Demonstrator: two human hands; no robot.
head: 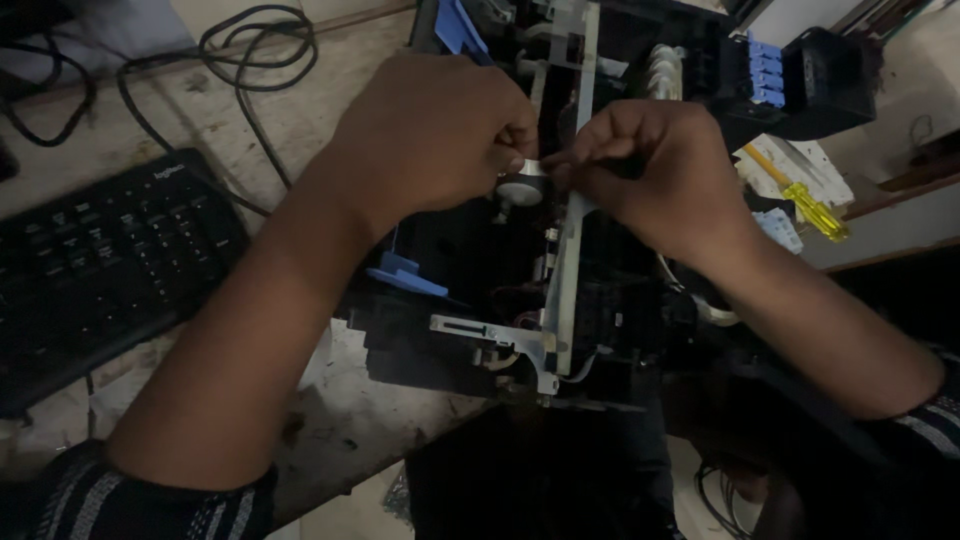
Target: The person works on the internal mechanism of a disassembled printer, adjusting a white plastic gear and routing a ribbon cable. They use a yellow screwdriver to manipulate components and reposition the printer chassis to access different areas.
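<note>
- Landmark = the metal rail point(566, 270), a pale strip that ran top to bottom through the opened printer chassis point(470, 300).
- Your left hand point(430, 135) sat just left of the rail, fingers curled tight, thumb & fingertips pinched on a small round silver part point(522, 186) that lay against the rail's left edge, approx. mid-height.
- Your right hand point(660, 170) sat just right of the rail, fingers bunched & pressed in twd the same silver part; couldn't tell if it actually gripped anything, fingertips hidden in shadow.
- Both hands nearly met across the rail.
- Blue plastic tab point(405, 275) stuck out left of the rail, below your left wrist.
- Black keyboard point(95, 265) lay well left of the rail, on the worn tabletop point(330, 420).
- Black cables point(255, 50) looped far upper left of the rail.
- Yellow-handled screwdriver point(812, 208) lay well right of the rail, past your right hand.
- Blue-topped ink block point(765, 72) sat upper right of the rail.
</note>
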